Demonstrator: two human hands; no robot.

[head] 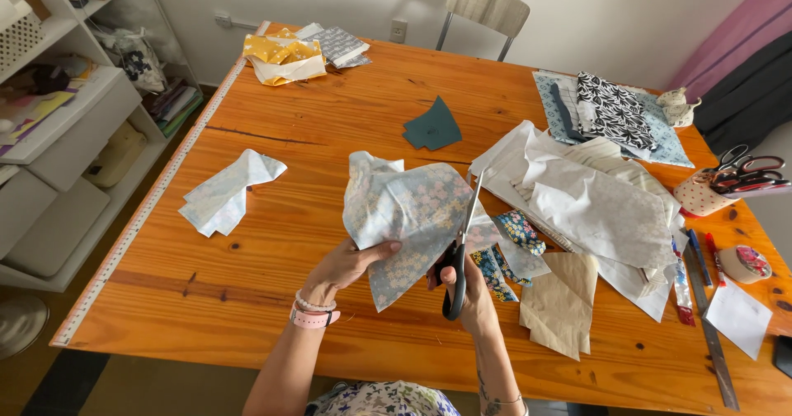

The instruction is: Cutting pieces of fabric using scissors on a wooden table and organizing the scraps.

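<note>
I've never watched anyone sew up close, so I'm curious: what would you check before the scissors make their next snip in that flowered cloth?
1. Left hand grips the flowered cloth by its lower edge: ok.
2. Right hand has fingers through the scissors handles: ok.
3. Blades lie on the cloth, pointing away from the body: ok.
4. Left fingers clear of the blades: ok, they sit off to the side.
5. Cloth flat along the cut: not ok, it is crumpled.
6. A marked cutting line: cannot tell.
</note>
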